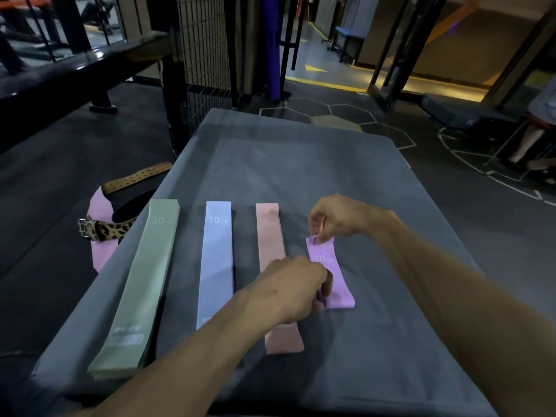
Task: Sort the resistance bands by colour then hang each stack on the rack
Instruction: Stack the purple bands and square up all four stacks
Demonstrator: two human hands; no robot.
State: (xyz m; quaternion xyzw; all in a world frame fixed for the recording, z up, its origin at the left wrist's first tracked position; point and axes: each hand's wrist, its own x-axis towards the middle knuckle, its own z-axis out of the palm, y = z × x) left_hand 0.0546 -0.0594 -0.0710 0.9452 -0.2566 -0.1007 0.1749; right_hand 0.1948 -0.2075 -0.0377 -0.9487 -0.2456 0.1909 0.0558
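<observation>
Four band stacks lie side by side on a grey padded surface (pixel 301 164). From left to right they are a green stack (pixel 141 284) marked 30, a blue one (pixel 216 266) marked 20, a pink one (pixel 272 245) marked 15 and a purple band (pixel 337 278) marked 10. My right hand (pixel 337 216) pinches the purple band's far end and lifts it slightly. My left hand (pixel 288 291) grips the purple band's left edge near its near end and covers part of the pink stack.
On the floor to the left lie a leopard-print belt (pixel 105 230), a tan perforated belt (pixel 135 177) and a pink band (pixel 100 251). A wire mesh rack (pixel 204 49) stands behind the surface. A person's legs (pixel 529 145) are at the far right.
</observation>
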